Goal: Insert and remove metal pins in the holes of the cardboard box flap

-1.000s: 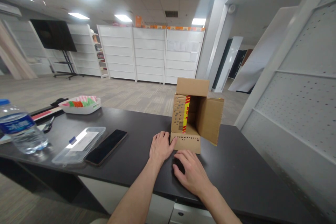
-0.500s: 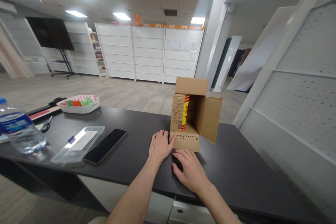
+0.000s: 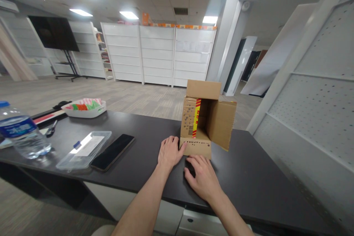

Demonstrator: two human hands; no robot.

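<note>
An open cardboard box [image 3: 189, 118] lies on its side on the dark desk, its opening facing me and its flaps spread. Red and yellow tape runs down its left panel. My left hand [image 3: 169, 152] rests at the front left corner, thumb over the edge of the lower flap [image 3: 197, 147] and fingers curled along the left side. Just in front of that flap, my right hand [image 3: 203, 177] is arched low over the desktop, fingers bent and thumb apart. Between its thumb and fingers shows a dark, textured patch [image 3: 190, 166], mostly hidden and too unclear to name.
To the left lie a black phone [image 3: 113, 152] and a clear plastic case [image 3: 84, 150]. Farther left stands a water bottle [image 3: 22, 132]. A white basket [image 3: 85, 113] with colourful packets sits at the back. A perforated panel [image 3: 312, 118] borders the right side.
My right hand has shifted slightly right and up, and the dark patch beneath it shows more. My left hand and the box stay together as the view tips a little.
</note>
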